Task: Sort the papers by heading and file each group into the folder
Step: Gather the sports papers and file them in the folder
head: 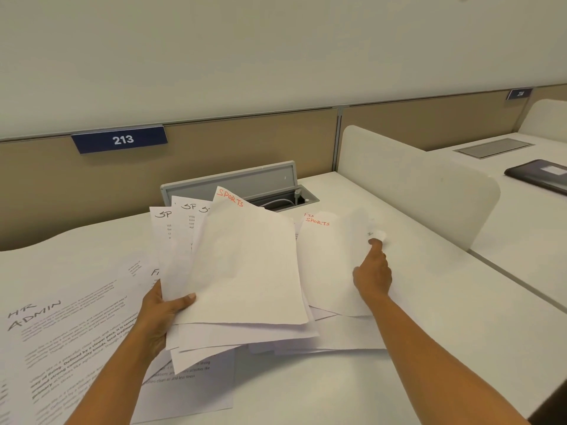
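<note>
My left hand [162, 314] grips a fanned stack of Sports papers [242, 265], held tilted above the desk; the top sheet has "SPORTS" in red, the ones behind in black. My right hand [372, 271] pinches the right edge of a loose sheet headed "SPORTS" in red [331, 259], which lies on a pile of papers on the desk [337, 342]. A sheet headed "HR ADMIN" [61, 338] lies at the left. Another printed sheet [190, 391] lies under my left forearm. A dark folder [540, 176] rests on the neighbouring desk at far right.
An open grey cable hatch [245, 185] with a white cable sits behind the papers. A beige partition with a blue "213" sign [121, 139] runs along the back. A white divider panel [414, 185] separates this desk [445, 317] from the one at right.
</note>
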### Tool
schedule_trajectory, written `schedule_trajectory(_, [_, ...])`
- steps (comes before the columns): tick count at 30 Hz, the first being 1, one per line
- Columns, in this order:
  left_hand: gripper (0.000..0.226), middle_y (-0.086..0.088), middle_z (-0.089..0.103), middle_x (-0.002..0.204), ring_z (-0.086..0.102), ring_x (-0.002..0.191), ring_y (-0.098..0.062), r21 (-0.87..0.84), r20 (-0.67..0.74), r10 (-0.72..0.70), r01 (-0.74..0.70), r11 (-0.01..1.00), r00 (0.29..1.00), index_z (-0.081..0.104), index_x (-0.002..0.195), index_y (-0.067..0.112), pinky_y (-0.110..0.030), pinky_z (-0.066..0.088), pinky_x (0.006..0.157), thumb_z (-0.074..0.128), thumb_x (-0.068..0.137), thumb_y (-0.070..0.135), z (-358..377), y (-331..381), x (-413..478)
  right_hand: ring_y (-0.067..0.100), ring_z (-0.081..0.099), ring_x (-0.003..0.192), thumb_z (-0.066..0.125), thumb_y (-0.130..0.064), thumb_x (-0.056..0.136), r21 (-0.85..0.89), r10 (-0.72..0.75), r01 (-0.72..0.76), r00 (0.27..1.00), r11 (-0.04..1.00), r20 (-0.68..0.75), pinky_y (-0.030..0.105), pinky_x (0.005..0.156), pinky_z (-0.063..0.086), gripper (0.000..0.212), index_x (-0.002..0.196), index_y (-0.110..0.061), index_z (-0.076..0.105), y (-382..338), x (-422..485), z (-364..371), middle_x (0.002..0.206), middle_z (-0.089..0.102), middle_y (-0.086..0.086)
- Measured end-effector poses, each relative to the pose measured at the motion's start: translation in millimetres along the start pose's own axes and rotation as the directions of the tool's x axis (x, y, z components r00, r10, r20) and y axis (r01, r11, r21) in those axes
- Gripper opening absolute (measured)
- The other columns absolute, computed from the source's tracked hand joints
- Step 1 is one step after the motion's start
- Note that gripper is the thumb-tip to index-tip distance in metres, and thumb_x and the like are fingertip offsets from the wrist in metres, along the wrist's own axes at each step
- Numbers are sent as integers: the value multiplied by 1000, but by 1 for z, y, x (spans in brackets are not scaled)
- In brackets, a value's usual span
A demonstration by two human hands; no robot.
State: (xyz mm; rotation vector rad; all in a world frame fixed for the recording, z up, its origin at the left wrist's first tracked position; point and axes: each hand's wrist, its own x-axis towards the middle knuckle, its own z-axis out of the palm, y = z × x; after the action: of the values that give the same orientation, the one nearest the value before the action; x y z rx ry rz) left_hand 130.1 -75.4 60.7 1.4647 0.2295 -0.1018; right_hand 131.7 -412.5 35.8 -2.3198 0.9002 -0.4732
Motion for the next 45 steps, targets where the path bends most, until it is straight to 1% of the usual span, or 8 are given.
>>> schedule_trajectory(17, [55, -19, 57, 120, 55, 99, -32, -46, -113, 22, -28, 999, 993, 47, 128, 4, -45, 47, 88, 59, 79, -16, -14, -5, -1, 33, 64, 101, 54, -4, 90, 301, -396, 501, 851, 812, -346, 41, 89, 51, 39, 128, -12, 51, -131, -35, -84, 112, 68, 14])
schedule_trajectory(22, [48, -10, 62, 101, 59, 85, -27, -90, -89, 9, -17, 996, 996, 50, 121, 9, -37, 50, 72, 59, 80, -14, -20, 0, -7, 23, 61, 105, 58, -3, 87, 576, -300, 255, 954, 777, -17, 26, 85, 46, 35, 121, -12, 56, -139, -45, -66, 118, 64, 11])
schedule_trajectory(28, [46, -13, 63, 107, 62, 91, -30, -158, -21, -6, 2, 988, 1000, 50, 120, 12, -40, 52, 72, 60, 81, -9, -29, 6, -11, 28, 61, 103, 62, -4, 84, 564, -173, -41, 932, 824, 319, 30, 85, 47, 36, 120, -9, 56, -107, -59, -4, 119, 64, 13])
schedule_trajectory(33, [40, -8, 65, 100, 63, 87, -28, -190, 10, 7, -5, 982, 1000, 51, 115, 12, -37, 58, 60, 58, 82, -9, -33, 10, -15, 28, 61, 101, 67, -11, 82, 555, -98, -166, 904, 815, 415, 38, 90, 49, 35, 116, -9, 58, -85, -62, 19, 116, 65, 10])
schedule_trajectory(35, [39, -9, 66, 101, 64, 88, -28, -201, 16, 8, -5, 980, 1000, 52, 115, 13, -33, 58, 57, 58, 82, -8, -35, 9, -17, 29, 61, 101, 71, -16, 79, 576, -81, -267, 858, 773, 507, 43, 92, 49, 41, 116, -7, 56, -83, -59, 20, 116, 64, 11])
schedule_trajectory(38, [35, -8, 67, 101, 65, 87, -28, -216, 37, 19, -11, 976, 999, 56, 111, 15, -34, 58, 58, 55, 85, -7, -39, 9, -19, 33, 63, 99, 71, -19, 81, 565, -125, -504, 664, 653, 737, 45, 82, 54, 40, 116, -6, 56, -82, -58, 17, 115, 65, 15])
schedule_trajectory(40, [29, -6, 68, 99, 66, 84, -26, -235, 65, 25, -9, 972, 998, 58, 106, 18, -34, 59, 59, 51, 88, -4, -39, 9, -20, 31, 65, 94, 67, -13, 83, 564, -214, -529, 581, 634, 785, 40, 71, 57, 37, 117, -6, 57, -82, -61, 16, 113, 66, 15])
schedule_trajectory(45, [18, 3, 75, 87, 66, 88, -23, -290, 116, 23, 12, 957, 993, 60, 102, 21, -35, 59, 67, 46, 94, 12, -45, 16, -19, 31, 65, 92, 63, -2, 83, 653, -338, -460, 594, 601, 730, 39, 72, 59, 37, 119, -2, 57, -82, -61, 20, 109, 67, 16])
